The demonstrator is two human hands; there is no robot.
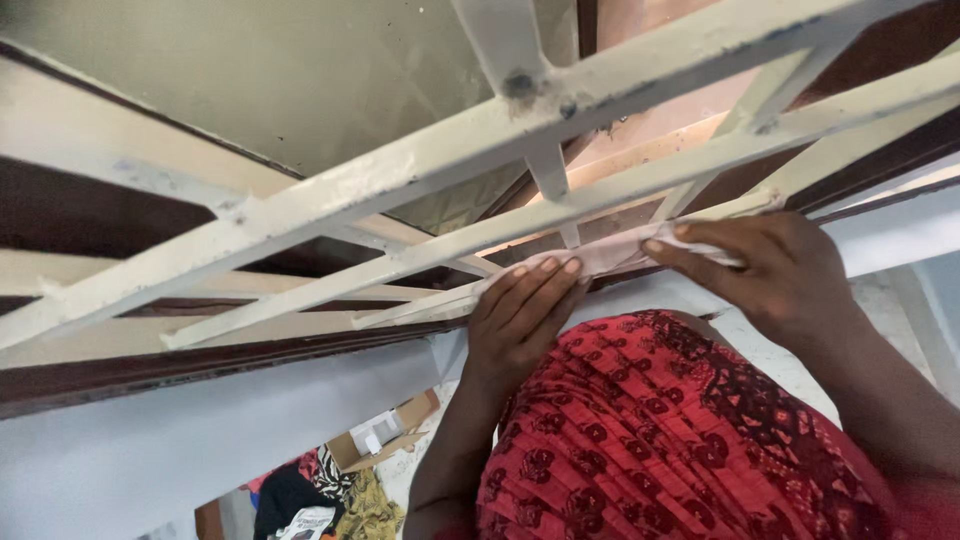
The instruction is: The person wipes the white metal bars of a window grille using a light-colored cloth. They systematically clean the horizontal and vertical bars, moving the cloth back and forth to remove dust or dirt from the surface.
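Two hands, one white cloth (610,255), left hand (522,318) pressing it flat-fingered, right hand (775,275) pinching its end, against lowest bar of cream window grille (400,170), mid-frame, gaps between bars open.

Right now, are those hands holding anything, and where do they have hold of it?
Both hold a pale cloth on the white window grille: right hand grips its right end, left hand presses its left part.

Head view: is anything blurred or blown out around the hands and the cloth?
Head view: left hand and right hand are fairly sharp, evenly lit; the pale cloth nearly merges with the cream window grille; the frame is tilted.
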